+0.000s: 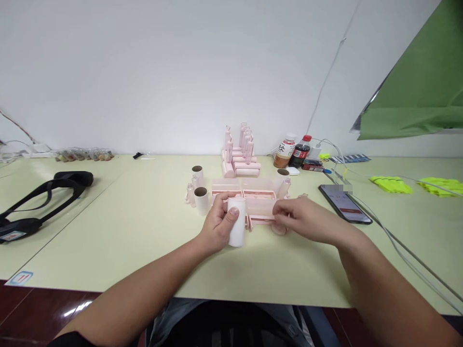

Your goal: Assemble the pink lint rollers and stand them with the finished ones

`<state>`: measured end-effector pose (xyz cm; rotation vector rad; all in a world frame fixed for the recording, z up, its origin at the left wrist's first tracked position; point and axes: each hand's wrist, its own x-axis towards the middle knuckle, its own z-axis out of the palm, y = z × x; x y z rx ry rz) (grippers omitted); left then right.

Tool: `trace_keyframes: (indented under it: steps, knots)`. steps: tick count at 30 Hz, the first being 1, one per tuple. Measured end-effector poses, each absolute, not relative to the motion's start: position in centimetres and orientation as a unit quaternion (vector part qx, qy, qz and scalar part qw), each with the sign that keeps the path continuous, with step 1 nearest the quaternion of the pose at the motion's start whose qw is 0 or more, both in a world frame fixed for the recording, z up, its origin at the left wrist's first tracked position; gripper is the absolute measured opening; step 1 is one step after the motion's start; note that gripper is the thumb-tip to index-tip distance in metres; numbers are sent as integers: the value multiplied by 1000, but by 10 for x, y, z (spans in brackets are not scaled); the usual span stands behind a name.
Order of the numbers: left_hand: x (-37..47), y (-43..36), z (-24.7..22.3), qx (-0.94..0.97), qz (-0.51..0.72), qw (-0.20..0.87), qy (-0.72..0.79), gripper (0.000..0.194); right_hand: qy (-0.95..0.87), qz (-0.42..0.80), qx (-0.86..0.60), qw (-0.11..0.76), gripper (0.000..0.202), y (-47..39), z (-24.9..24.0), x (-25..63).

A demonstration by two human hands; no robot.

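My left hand is wrapped around a white lint-roller refill roll, held nearly upright above the near side of the table. My right hand has its fingers curled together at the right end of the pink plastic cases. A pale pink, rounded piece shows just under those fingers; whether they grip it I cannot tell. Left of the cases stand two more refill rolls with brown cores, beside small pink handles. Another roll stands on the right by a pink handle.
Several pink lint rollers with upright handles stand at the back. Two drink bottles are right of them. A phone and white cables lie on the right, near yellow cloths. A black headset lies left.
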<state>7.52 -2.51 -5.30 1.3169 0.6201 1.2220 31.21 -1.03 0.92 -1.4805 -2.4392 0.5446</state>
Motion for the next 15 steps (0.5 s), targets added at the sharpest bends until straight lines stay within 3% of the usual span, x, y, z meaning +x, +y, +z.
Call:
trace_keyframes:
  steps: [2,6,10,15]
  knots:
    - [76,-25,-52,547,532,585,274,46,-841,164,-514,38,13,-12,4,306]
    - [73,-24,-51,521,551,567,322,49,-840,90,-533,-38,11,-18,-11,290]
    - [70,-19,-54,491,553,582,340,45,-868,120,-480,-35,27,-25,-17,281]
    - [70,-14,-57,448,532,623,358,42,-878,87,-469,-20,30,-27,-22,277]
